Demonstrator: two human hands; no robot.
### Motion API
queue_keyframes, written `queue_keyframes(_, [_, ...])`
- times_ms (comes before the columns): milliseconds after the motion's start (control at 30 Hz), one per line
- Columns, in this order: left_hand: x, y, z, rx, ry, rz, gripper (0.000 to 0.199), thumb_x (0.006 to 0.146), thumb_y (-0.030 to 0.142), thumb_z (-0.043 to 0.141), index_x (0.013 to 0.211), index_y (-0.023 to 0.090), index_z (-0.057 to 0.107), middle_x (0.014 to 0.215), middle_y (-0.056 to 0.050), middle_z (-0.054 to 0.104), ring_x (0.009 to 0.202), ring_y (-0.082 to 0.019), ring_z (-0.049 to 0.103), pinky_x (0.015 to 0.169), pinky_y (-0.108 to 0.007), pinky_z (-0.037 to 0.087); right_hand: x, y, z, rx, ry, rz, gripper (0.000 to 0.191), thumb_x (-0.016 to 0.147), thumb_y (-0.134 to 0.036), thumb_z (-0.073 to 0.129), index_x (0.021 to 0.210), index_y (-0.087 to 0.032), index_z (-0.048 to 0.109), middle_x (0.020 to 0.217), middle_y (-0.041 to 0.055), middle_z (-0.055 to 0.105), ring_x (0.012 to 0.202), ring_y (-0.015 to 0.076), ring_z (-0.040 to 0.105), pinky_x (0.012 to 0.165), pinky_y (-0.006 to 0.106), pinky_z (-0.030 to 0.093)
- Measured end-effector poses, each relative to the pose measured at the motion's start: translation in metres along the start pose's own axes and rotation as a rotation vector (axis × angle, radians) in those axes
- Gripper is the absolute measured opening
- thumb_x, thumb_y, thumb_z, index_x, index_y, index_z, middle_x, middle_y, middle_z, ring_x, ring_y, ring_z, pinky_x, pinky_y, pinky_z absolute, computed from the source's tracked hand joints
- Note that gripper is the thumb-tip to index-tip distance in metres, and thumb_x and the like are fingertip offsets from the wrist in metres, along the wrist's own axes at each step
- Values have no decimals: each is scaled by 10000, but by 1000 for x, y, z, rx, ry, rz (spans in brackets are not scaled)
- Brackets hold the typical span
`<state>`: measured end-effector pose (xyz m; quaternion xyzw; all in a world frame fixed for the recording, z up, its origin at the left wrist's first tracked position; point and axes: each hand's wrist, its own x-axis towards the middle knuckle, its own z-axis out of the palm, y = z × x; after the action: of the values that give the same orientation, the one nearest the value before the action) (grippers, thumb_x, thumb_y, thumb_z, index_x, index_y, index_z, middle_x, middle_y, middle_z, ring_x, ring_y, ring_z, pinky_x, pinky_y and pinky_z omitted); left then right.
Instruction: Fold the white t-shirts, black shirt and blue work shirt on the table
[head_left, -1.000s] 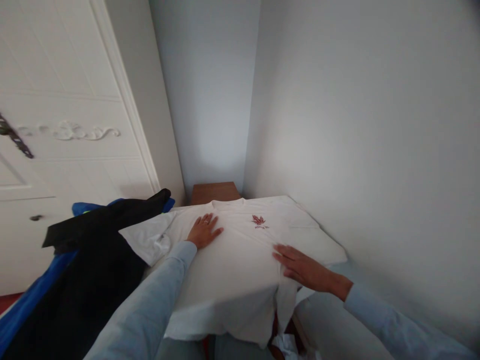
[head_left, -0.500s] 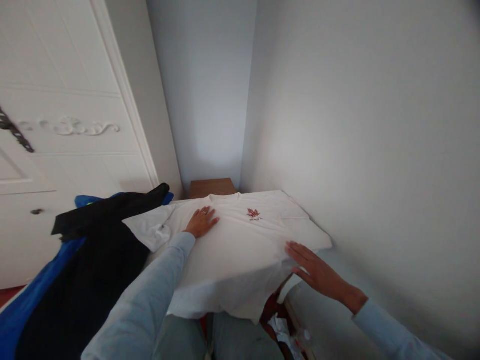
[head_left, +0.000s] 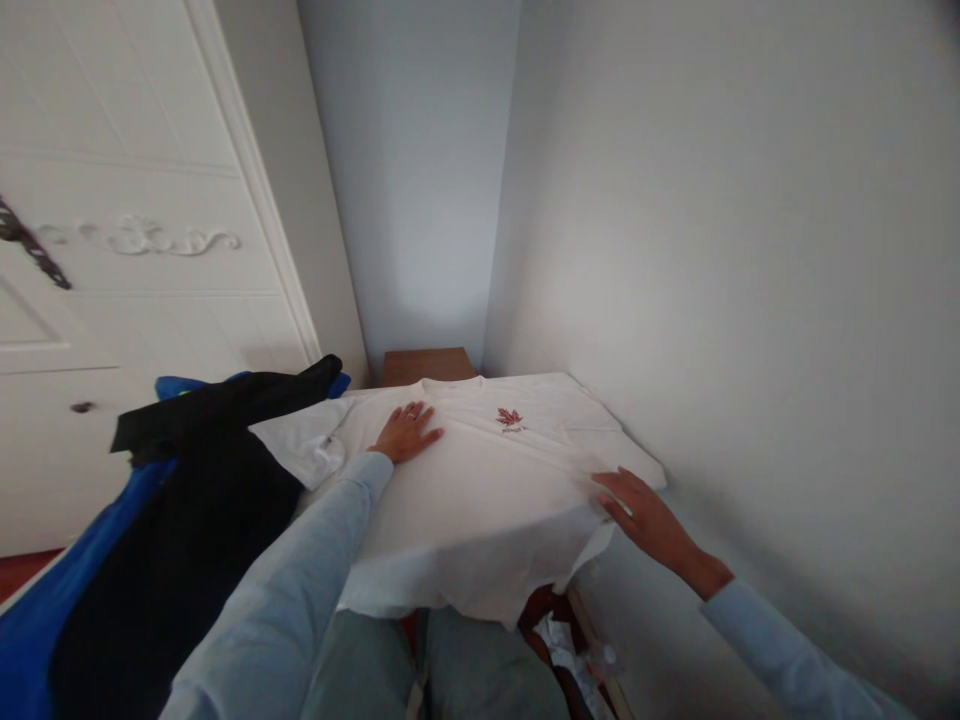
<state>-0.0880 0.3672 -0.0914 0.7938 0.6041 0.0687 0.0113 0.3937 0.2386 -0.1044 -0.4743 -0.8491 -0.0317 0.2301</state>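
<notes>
A white T-shirt (head_left: 465, 490) with a dark red maple leaf print lies spread out, its collar at the far side and its lower part hanging over the near edge. My left hand (head_left: 405, 432) rests flat on the upper left of the shirt, fingers outstretched, a ring on one finger. At the shirt's right side, my right hand (head_left: 637, 512) has its thumb and fingers drawn close together on the fabric. Creases run from those fingertips toward the print. The surface beneath the shirt is hidden.
Black clothing (head_left: 187, 540) and blue clothing (head_left: 112, 540) are heaped to the left. A white wardrobe (head_left: 150, 330) stands behind them. Beyond the collar is a brown wooden top (head_left: 427, 366). A grey wall (head_left: 712, 300) closes off the right side.
My right hand has moved slightly right and away from me, its thumb and fingers closing together at the shirt's side. The fabric there has shifted and creased. My left hand stays flat.
</notes>
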Motion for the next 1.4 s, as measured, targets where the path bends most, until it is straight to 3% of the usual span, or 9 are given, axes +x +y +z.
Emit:
queue_keyframes(100, [-1, -1, 2, -42, 91, 12, 651, 985, 565, 382, 1463, 135, 482, 1577, -174, 372, 1484, -299, 321, 1222, -483, 237, 44, -28, 5, 105, 2, 13, 508, 1016, -502, 385, 1358, -200, 607, 1358, 95, 615, 1293, 240, 572, 1151, 492, 450])
queue_keyframes(233, [-5, -2, 3, -97, 229, 27, 551, 995, 471, 390, 1377, 112, 562, 1504, -170, 481, 1404, -266, 454, 1190, -401, 342, 122, -51, 31, 236, -71, -116, 533, 1015, -512, 379, 1432, -220, 537, 1462, 80, 527, 1380, 212, 489, 1197, 442, 398])
queue_keyframes(333, [-11, -1, 1, -120, 297, 5, 497, 1001, 434, 373, 1299, 118, 615, 1441, -157, 551, 1330, -262, 531, 1150, -409, 400, 177, -43, 60, 188, -210, -158, 546, 1013, -488, 389, 1447, -183, 521, 1522, 79, 457, 1440, 204, 410, 1241, 399, 322])
queue_keyframes(467, [-17, 0, -3, -145, 378, -18, 436, 1002, 396, 373, 1188, 133, 667, 1316, -147, 642, 1250, -250, 584, 1113, -401, 429, 218, -5, 92, 41, -309, 24, 555, 1023, -467, 333, 1393, -130, 571, 1478, 133, 500, 1440, 239, 409, 1236, 413, 314])
queue_keyframes(600, [-19, 3, -7, -166, 388, -5, 423, 1013, 374, 346, 1122, 150, 688, 1247, -136, 671, 1172, -240, 614, 1060, -389, 461, 229, 27, 103, 10, -301, 80, 599, 1018, -506, 294, 1420, -145, 551, 1511, 140, 458, 1465, 270, 371, 1235, 458, 307])
queue_keyframes(767, [-22, 4, -14, -220, 447, -39, 402, 1024, 319, 319, 1067, 149, 680, 1159, -131, 689, 1080, -229, 628, 990, -383, 482, 232, 36, 102, -5, -334, 65, 588, 1007, -478, 311, 1428, -137, 538, 1519, 154, 440, 1458, 292, 378, 1215, 494, 323])
queue_keyframes(1100, [-32, 3, -27, -248, 557, -223, 359, 1014, 266, 340, 988, 147, 678, 1041, -142, 688, 994, -228, 628, 930, -382, 479, 259, -36, 131, 31, -282, -149, 671, 1005, -565, 261, 1481, -142, 470, 1543, 136, 415, 1463, 264, 374, 1251, 488, 274])
queue_keyframes(1267, [-52, -7, -43, -23, 413, -436, 300, 917, 284, 506, 1135, 140, 651, 1296, -193, 604, 1178, -310, 563, 970, -451, 465, 258, -42, 153, 90, -220, -129, 654, 994, -587, 266, 1432, -184, 535, 1510, 126, 463, 1425, 271, 432, 1204, 523, 357])
queue_keyframes(1400, [-77, -36, -75, 209, 226, -544, 373, 861, 331, 573, 1149, 103, 641, 1239, -236, 616, 1210, -375, 527, 946, -494, 462, 257, -34, 161, 109, -216, -109, 673, 992, -593, 259, 1420, -160, 545, 1515, 129, 456, 1425, 271, 432, 1209, 523, 352])
